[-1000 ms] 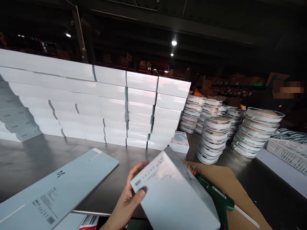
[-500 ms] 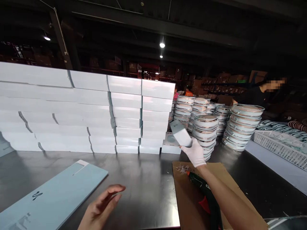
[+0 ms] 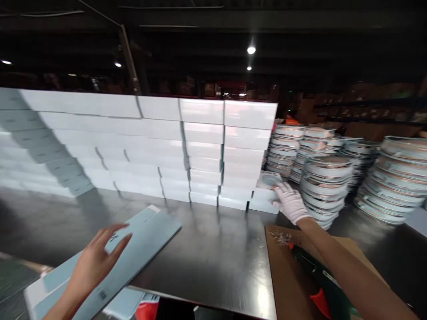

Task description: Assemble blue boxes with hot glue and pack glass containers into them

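My bare left hand (image 3: 98, 255) is held over a long light blue flat carton (image 3: 140, 246), thumb and fingers apart and nothing between them. Whether it touches the carton I cannot tell. My right hand (image 3: 289, 202), in a white glove, reaches to the right end of a wall of white boxes (image 3: 203, 153). Its stretched fingers are at the right edge of a low white box (image 3: 263, 201), with a printed grey-blue circle above it. A dark green glue gun (image 3: 316, 271) with a red trigger lies on a cardboard sheet (image 3: 287, 280), partly behind my right forearm.
Round clear-lidded tins stand in stacks (image 3: 325, 186) just right of my gloved hand, with another tall stack (image 3: 395, 178) farther right. Glue scraps (image 3: 280, 237) lie by the gun's tip. The metal table's front edge (image 3: 200, 302) is close to me.
My right hand has let go of the small box it carried, at the end of the wall. My left hand has moved left over the flat carton. The view has swung left.
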Tool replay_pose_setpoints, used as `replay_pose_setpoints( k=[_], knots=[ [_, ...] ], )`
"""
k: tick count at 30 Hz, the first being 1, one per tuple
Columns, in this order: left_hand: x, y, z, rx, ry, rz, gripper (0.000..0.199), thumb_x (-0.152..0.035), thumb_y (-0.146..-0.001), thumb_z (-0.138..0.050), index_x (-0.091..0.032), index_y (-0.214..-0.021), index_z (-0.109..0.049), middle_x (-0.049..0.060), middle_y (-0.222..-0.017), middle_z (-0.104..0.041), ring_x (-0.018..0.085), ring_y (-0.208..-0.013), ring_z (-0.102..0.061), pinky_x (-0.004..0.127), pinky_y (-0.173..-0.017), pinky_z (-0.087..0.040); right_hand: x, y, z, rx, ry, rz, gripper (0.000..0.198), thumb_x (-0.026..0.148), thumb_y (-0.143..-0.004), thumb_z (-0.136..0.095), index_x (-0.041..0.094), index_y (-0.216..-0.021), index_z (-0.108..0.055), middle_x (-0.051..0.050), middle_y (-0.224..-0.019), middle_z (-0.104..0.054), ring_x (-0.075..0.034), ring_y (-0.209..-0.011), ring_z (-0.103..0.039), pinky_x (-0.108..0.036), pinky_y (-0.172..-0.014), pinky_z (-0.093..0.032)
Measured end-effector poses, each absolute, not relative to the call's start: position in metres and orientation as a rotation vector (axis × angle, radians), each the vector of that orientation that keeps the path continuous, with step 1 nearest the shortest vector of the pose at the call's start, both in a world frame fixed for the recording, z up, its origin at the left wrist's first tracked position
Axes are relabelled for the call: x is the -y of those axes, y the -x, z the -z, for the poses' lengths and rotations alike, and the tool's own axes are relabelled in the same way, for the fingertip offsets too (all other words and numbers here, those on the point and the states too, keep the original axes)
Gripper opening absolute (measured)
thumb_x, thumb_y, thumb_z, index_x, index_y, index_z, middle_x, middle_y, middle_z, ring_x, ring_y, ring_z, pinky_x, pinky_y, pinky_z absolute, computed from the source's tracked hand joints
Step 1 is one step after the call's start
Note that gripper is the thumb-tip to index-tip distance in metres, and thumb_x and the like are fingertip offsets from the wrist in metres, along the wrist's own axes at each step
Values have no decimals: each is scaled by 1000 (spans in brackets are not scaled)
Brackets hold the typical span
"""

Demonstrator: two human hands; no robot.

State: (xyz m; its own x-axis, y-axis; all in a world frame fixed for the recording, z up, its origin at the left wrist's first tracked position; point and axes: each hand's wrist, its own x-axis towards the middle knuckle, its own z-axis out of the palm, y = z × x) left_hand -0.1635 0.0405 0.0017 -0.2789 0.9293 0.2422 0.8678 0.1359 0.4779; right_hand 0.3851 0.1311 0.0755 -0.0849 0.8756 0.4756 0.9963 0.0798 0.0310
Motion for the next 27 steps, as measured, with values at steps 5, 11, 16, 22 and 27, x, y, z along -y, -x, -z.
replay_pose_setpoints(
  k=[5,11,16,22,27],
  knots=[
    [-74,194,-25,-2451,-1768,-441,55,-59,-87,-68,-11,-115,-66,24,-135,-67,44,-133,-58,62,-106,-48,-73,-358,-92,1984,1557,558,43,31,-96,-59,10,-133,-58,-22,-132,-70,-37,-119,-69,-52,-101,-57],
    [-72,189,-46,-2631,-1727,-377,47,-55,-98,-58,-9,-105,-66,20,-120,-71,38,-119,-67,51,-93,-56,19,-302,-101,2152,972,590,19,29,-103,-49,24,-121,-54,-6,-104,-78,-18,-90,-77,-29,-80,-61],
    [-17,148,-76,-2645,-1857,-659,58,-62,-101,-40,-12,-128,-53,19,-111,-75,42,-94,-76,46,-74,-57,56,-248,-110,2018,1000,1116,22,24,-97,-54,15,-116,-56,-9,-75,-70,-25,-64,-65,-40,-62,-47],
    [70,78,-67,-1482,-2545,-1536,18,-48,-101,-61,-31,-97,-66,0,-74,-73,23,-60,-69,31,-61,-48,70,-216,-84,2025,1105,731,31,39,-93,-55,21,-119,-54,-9,-80,-75,-27,-62,-70,-38,-54,-51],
    [81,51,-57,-1537,-2386,-1485,27,-54,-103,-52,-30,-100,-61,-2,-79,-73,19,-61,-72,26,-57,-49,87,-238,-37,1954,1445,-162,35,39,-85,-69,34,-120,-67,-2,-92,-82,-26,-72,-79,-30,-62,-63]
  ],
)
